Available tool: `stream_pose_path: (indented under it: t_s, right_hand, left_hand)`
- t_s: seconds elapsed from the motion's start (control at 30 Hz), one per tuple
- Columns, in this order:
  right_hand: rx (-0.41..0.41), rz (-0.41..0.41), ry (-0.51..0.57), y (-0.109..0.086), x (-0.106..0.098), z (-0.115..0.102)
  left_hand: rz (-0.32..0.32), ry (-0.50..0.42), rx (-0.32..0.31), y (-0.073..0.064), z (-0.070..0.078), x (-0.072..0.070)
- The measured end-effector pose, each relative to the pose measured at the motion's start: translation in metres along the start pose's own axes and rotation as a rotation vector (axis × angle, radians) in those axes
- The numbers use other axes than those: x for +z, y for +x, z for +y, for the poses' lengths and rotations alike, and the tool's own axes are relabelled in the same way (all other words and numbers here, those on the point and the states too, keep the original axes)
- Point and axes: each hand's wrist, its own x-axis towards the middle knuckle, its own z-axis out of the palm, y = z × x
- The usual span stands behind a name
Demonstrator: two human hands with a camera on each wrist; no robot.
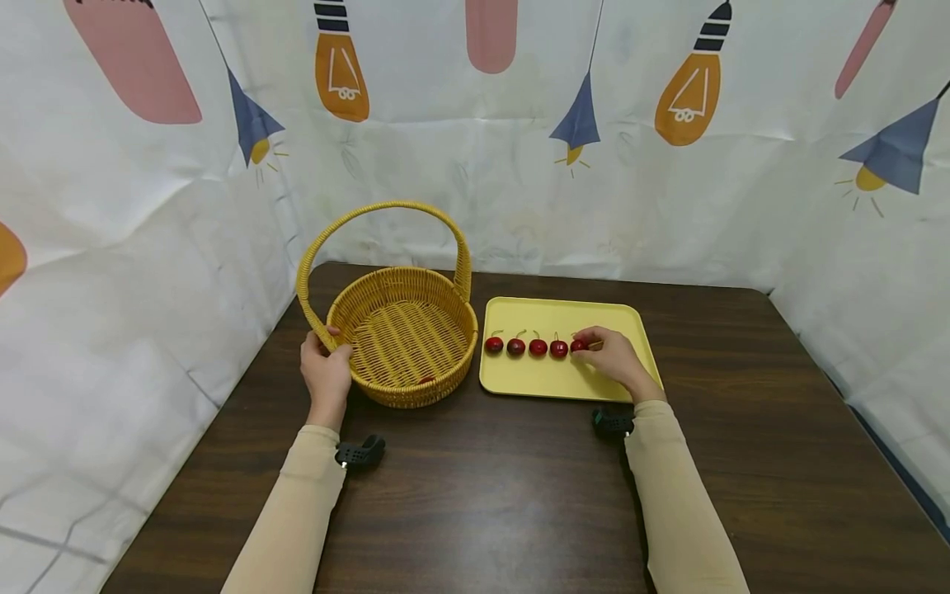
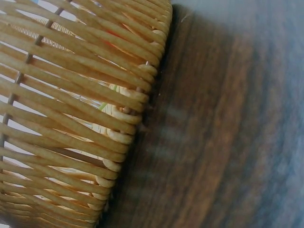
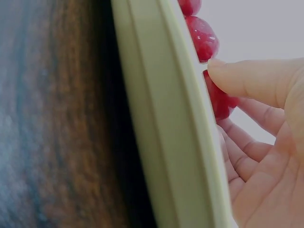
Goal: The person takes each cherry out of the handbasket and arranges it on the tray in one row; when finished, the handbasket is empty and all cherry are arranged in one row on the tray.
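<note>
My left hand [image 1: 327,375] grips the yellow wicker basket [image 1: 401,394] at its left side, where the tall handle [image 1: 386,205] meets the rim. The basket's woven side [image 2: 71,95] fills much of the left wrist view. A bit of red [image 1: 425,380] shows inside near its front wall. On the yellow tray [image 1: 564,384], several dark red cherries with stems stand in a row, from a left-end cherry [image 1: 494,345] rightward. My right hand [image 1: 612,355] pinches the right-end cherry [image 3: 218,97] between thumb and fingers, close beside the neighbouring cherry [image 3: 203,40].
Basket and tray stand side by side toward the back of a dark wooden table [image 1: 482,495]. A white cloth [image 1: 519,214] printed with lamps and bulbs hangs behind and at both sides. Each wrist wears a black strap, such as the left strap [image 1: 360,452].
</note>
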Motion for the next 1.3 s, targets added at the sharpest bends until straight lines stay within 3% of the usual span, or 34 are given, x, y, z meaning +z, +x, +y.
stream_pose_path:
  t_s: [0.6,0.8,0.93,1.07,1.2,1.3]
  right_hand:
    - [0.021,-0.012,0.015,0.001,0.0,0.003]
    - [0.014,-0.024,0.078,0.001,-0.005,0.005]
    - [0.0,0.043,0.134,0.0,-0.009,0.006]
    - [-0.013,0.193,0.107,0.002,-0.006,0.0]
    - [-0.058,0.327,0.067,0.005,0.008,-0.02]
    - [-0.122,0.363,0.074,0.004,0.021,-0.037]
  left_hand:
    - [-0.005,0.002,-0.017,0.002,-0.002,0.0]
    - [-0.005,-0.009,-0.02,0.002,-0.001,0.001]
    - [-0.004,-0.01,-0.024,0.002,-0.001,0.002]
    - [-0.002,-0.007,-0.023,0.003,-0.002,0.001]
    - [0.008,-0.001,-0.018,0.004,-0.002,0.0]
    - [0.011,0.004,-0.017,0.004,-0.002,0.001]
